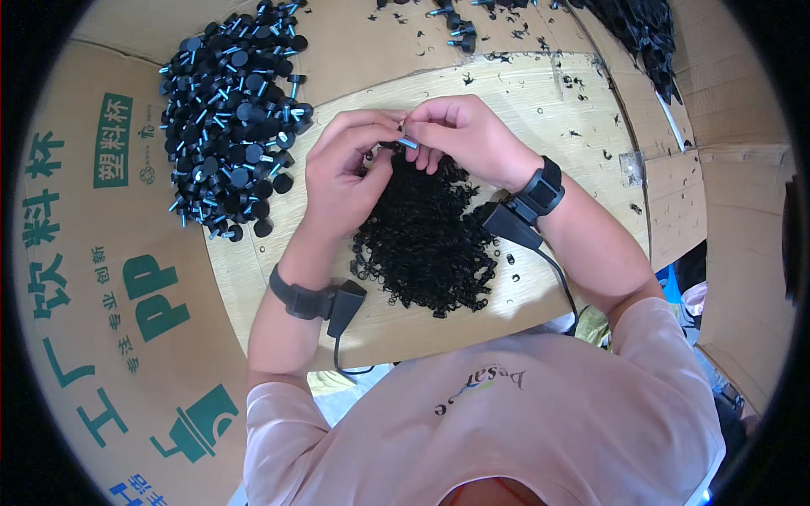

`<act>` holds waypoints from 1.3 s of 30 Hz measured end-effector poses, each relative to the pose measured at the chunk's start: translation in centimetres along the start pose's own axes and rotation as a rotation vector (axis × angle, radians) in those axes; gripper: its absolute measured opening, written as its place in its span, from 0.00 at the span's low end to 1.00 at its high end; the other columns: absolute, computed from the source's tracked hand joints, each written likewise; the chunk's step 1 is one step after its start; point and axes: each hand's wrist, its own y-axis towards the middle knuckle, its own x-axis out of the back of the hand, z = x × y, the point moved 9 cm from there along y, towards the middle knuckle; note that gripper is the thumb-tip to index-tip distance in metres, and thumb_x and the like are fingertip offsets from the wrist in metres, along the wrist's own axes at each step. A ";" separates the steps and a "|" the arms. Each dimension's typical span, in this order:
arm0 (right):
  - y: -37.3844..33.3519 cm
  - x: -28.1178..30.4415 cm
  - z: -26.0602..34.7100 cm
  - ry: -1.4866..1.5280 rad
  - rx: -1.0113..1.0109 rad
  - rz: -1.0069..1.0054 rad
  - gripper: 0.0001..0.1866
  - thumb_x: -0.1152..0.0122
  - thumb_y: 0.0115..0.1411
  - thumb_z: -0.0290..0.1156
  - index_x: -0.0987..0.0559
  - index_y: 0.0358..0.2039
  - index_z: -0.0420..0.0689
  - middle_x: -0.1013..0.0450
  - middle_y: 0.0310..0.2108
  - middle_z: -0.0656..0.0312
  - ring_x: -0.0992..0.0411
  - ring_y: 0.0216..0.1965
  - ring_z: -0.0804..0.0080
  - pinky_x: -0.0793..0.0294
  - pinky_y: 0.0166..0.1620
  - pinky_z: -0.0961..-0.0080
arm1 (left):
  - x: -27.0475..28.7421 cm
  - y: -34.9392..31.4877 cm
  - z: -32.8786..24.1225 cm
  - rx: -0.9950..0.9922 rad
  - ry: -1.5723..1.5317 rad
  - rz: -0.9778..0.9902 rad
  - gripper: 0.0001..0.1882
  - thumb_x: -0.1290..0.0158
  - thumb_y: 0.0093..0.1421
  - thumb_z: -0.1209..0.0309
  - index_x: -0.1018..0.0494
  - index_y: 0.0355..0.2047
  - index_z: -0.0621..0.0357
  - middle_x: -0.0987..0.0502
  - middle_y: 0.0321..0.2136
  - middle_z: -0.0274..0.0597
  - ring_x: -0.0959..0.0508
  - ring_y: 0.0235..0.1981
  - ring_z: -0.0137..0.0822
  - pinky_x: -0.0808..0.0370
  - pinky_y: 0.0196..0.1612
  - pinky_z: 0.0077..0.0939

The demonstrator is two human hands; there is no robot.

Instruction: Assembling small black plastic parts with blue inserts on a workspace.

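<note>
My left hand point(342, 173) is closed, its thumb and fingers gripping a black-headed bolt point(407, 142) whose shiny metal shank points to the right. At the shank's end, the fingers of my right hand point(477, 139) are pinched together. Whatever they hold, if anything, is too small or hidden to name. Right below both hands lies a heap of small black curled rings or clips point(426, 240). To the left of my left hand is a big pile of black-headed bolts point(240, 110) with bare metal shanks.
The pale wooden board point(540, 110) carries scattered black bits. A few more bolts point(460, 34) lie at the far edge. Cardboard walls point(135, 211) stand on both sides. Black material point(641, 38) sits at far right. Cabled black bands point(299, 295) circle both wrists.
</note>
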 end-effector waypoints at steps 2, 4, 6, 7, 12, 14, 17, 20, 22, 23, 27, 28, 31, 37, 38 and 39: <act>-0.1 0.1 0.3 0.055 0.051 -0.048 0.07 0.48 0.64 0.27 0.24 0.36 0.36 0.25 0.27 0.63 0.27 0.26 0.81 0.26 0.31 0.83 | 0.0 0.1 -0.2 0.031 -0.102 -0.051 0.17 0.50 0.49 0.93 0.26 0.39 0.66 0.28 0.42 0.45 0.24 0.47 0.38 0.22 0.46 0.28; -0.1 0.0 0.2 0.050 0.078 -0.079 0.07 0.47 0.64 0.27 0.24 0.36 0.36 0.25 0.27 0.63 0.28 0.27 0.81 0.26 0.31 0.83 | 0.5 0.2 0.2 0.055 -0.193 -0.106 0.17 0.48 0.51 0.92 0.28 0.42 0.69 0.30 0.44 0.46 0.24 0.46 0.38 0.23 0.50 0.30; -0.1 0.0 0.2 0.047 0.102 -0.112 0.08 0.46 0.63 0.28 0.24 0.36 0.36 0.25 0.27 0.63 0.28 0.27 0.81 0.26 0.32 0.83 | 0.8 0.1 0.5 0.077 -0.165 -0.134 0.17 0.46 0.50 0.91 0.28 0.42 0.68 0.30 0.44 0.46 0.24 0.46 0.37 0.23 0.49 0.30; -0.3 0.2 0.3 0.006 0.124 -0.152 0.07 0.45 0.62 0.27 0.23 0.35 0.36 0.25 0.27 0.64 0.29 0.27 0.82 0.27 0.32 0.84 | 1.0 0.1 0.8 0.106 -0.141 -0.156 0.17 0.45 0.50 0.90 0.28 0.42 0.68 0.29 0.44 0.46 0.24 0.45 0.36 0.23 0.49 0.29; -0.7 0.7 1.0 -0.152 0.188 -0.285 0.05 0.43 0.59 0.25 0.23 0.33 0.37 0.26 0.25 0.68 0.32 0.25 0.87 0.29 0.31 0.86 | 1.3 0.1 1.1 0.158 0.040 -0.135 0.18 0.44 0.49 0.89 0.27 0.42 0.68 0.28 0.44 0.47 0.24 0.45 0.35 0.24 0.50 0.27; -1.0 1.6 1.6 -0.189 0.278 -0.383 0.04 0.41 0.56 0.24 0.22 0.31 0.37 0.27 0.23 0.71 0.34 0.24 0.88 0.31 0.30 0.87 | 1.1 0.1 1.2 0.143 0.143 -0.074 0.18 0.45 0.49 0.90 0.26 0.42 0.68 0.28 0.45 0.47 0.24 0.46 0.34 0.24 0.50 0.25; -1.3 2.4 2.7 -0.292 0.309 -0.468 0.04 0.41 0.53 0.23 0.22 0.30 0.38 0.27 0.23 0.70 0.34 0.24 0.88 0.32 0.29 0.86 | 0.4 0.2 -0.5 -0.051 0.283 0.013 0.18 0.44 0.48 0.90 0.26 0.41 0.69 0.27 0.44 0.48 0.23 0.45 0.36 0.22 0.48 0.27; -0.8 3.0 1.6 -0.301 0.252 -0.420 0.04 0.41 0.53 0.22 0.23 0.30 0.38 0.27 0.22 0.69 0.34 0.23 0.88 0.32 0.29 0.86 | 1.0 0.4 0.3 0.041 -0.222 -0.100 0.17 0.46 0.48 0.92 0.26 0.40 0.68 0.28 0.45 0.47 0.24 0.47 0.37 0.22 0.49 0.27; -1.0 1.7 2.3 -0.361 0.274 -0.364 0.03 0.41 0.52 0.22 0.23 0.29 0.38 0.28 0.22 0.70 0.34 0.23 0.87 0.32 0.28 0.85 | 2.8 0.3 1.6 0.122 -0.309 -0.270 0.17 0.48 0.49 0.93 0.26 0.40 0.68 0.29 0.46 0.47 0.24 0.48 0.37 0.23 0.50 0.28; -1.2 0.8 2.7 -0.419 0.292 -0.308 0.03 0.41 0.52 0.23 0.23 0.28 0.38 0.28 0.21 0.70 0.34 0.23 0.87 0.33 0.28 0.85 | 2.8 0.3 1.8 0.118 -0.309 -0.271 0.17 0.48 0.49 0.93 0.26 0.40 0.68 0.29 0.46 0.47 0.24 0.48 0.37 0.23 0.50 0.28; -0.9 -0.8 1.8 0.006 0.179 -0.103 0.03 0.49 0.60 0.21 0.26 0.33 0.39 0.29 0.25 0.67 0.35 0.24 0.85 0.34 0.27 0.86 | 2.6 0.0 1.6 0.166 -0.118 -0.269 0.16 0.47 0.49 0.92 0.25 0.39 0.67 0.28 0.46 0.46 0.23 0.45 0.36 0.23 0.49 0.26; -0.7 -0.4 1.6 0.042 0.104 -0.065 0.05 0.52 0.62 0.23 0.27 0.34 0.40 0.28 0.27 0.63 0.33 0.24 0.81 0.33 0.28 0.83 | 1.7 0.1 0.8 0.111 0.135 -0.137 0.16 0.47 0.49 0.91 0.25 0.39 0.67 0.28 0.46 0.46 0.24 0.46 0.37 0.24 0.50 0.28; -0.4 2.0 1.6 0.438 0.137 -0.146 0.06 0.52 0.64 0.26 0.27 0.34 0.40 0.26 0.29 0.62 0.31 0.26 0.79 0.31 0.30 0.83 | 0.5 0.1 0.5 0.067 0.282 -0.028 0.14 0.48 0.49 0.92 0.25 0.36 0.67 0.27 0.44 0.48 0.24 0.46 0.40 0.25 0.51 0.29; 0.2 1.9 1.2 0.743 0.126 -0.163 0.07 0.56 0.65 0.28 0.28 0.37 0.42 0.26 0.32 0.57 0.29 0.30 0.73 0.31 0.33 0.81 | 0.5 0.1 1.4 0.114 -0.203 -0.042 0.15 0.50 0.48 0.94 0.28 0.34 0.66 0.29 0.44 0.50 0.24 0.49 0.44 0.24 0.50 0.32; 0.2 1.4 1.0 0.817 0.097 -0.073 0.08 0.57 0.65 0.29 0.29 0.37 0.42 0.26 0.32 0.57 0.28 0.30 0.72 0.30 0.33 0.81 | 0.6 0.1 1.5 0.106 -0.276 -0.047 0.15 0.51 0.48 0.95 0.29 0.34 0.66 0.29 0.44 0.49 0.25 0.50 0.45 0.24 0.49 0.32; 0.3 1.6 0.7 0.814 0.098 -0.069 0.08 0.57 0.65 0.29 0.29 0.37 0.42 0.26 0.32 0.57 0.28 0.30 0.72 0.30 0.33 0.81 | 0.6 0.1 1.6 0.098 -0.349 -0.052 0.16 0.51 0.48 0.95 0.29 0.35 0.66 0.30 0.43 0.48 0.25 0.50 0.45 0.23 0.49 0.32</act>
